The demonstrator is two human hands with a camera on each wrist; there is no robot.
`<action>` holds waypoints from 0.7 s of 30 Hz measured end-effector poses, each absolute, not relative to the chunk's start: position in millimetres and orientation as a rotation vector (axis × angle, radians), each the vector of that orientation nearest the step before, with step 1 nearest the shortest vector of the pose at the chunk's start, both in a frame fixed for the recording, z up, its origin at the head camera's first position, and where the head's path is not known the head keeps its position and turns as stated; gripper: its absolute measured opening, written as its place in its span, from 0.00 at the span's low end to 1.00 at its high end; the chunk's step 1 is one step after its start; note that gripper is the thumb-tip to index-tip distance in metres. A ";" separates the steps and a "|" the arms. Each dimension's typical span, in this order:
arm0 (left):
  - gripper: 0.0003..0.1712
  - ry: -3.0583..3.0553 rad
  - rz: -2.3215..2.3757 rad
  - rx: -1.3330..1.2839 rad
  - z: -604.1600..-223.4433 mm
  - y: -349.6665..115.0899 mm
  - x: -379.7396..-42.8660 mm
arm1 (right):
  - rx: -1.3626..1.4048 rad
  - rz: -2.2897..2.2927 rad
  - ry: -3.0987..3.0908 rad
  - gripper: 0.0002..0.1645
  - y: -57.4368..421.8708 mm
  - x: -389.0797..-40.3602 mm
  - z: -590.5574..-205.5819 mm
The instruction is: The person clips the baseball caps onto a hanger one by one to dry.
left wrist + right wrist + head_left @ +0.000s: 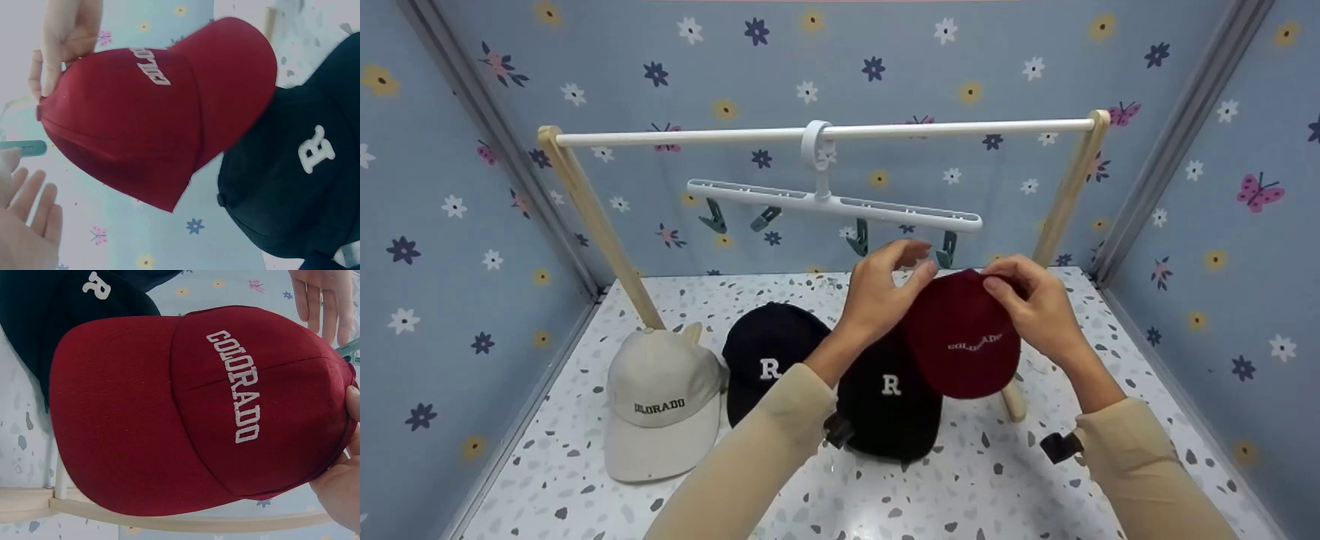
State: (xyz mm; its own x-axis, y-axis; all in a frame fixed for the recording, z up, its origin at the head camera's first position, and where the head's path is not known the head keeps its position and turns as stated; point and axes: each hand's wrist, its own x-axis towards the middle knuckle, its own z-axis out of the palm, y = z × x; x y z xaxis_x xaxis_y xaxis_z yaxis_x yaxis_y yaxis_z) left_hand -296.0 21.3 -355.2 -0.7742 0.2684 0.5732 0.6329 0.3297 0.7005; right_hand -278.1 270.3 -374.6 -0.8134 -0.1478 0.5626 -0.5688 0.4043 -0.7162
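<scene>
A dark red baseball cap (960, 337) with COLORADO lettering hangs in the air on the right side in the head view, its brim downward. My right hand (1039, 307) pinches the cap's crown at the top, between thumb and fingers. My left hand (881, 292) is to the left of the crown, with fingers relaxed and spread in the left wrist view. Just above the cap is a dark green clip (948, 249), the rightmost on a white hanger (780, 199). The left thumb is close to this clip; whether they touch I cannot tell.
A beige cap (664, 379), a navy cap (772, 337) and a black cap (891, 420) stand in a row on the speckled table (555, 465). The hanger tilts down to the right from the white rail (682, 137) of a wooden stand (600, 225). More clips (715, 217) hang along it.
</scene>
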 end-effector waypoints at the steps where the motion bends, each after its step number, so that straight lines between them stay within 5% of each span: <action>1: 0.23 -2.264 -1.484 -0.797 -352.2 21.9 -296.2 | 0.616 1.389 -2.249 0.07 270.3 -278.4 -374.1; 6: 0.31 -2.336 -1.781 -0.749 -339.8 25.9 -297.7 | 0.625 1.429 -2.213 0.07 269.5 -280.4 -372.2; 21: 0.22 -2.150 -2.147 -0.627 -338.1 43.9 -305.4 | 0.685 1.406 -2.168 0.07 273.4 -284.4 -370.5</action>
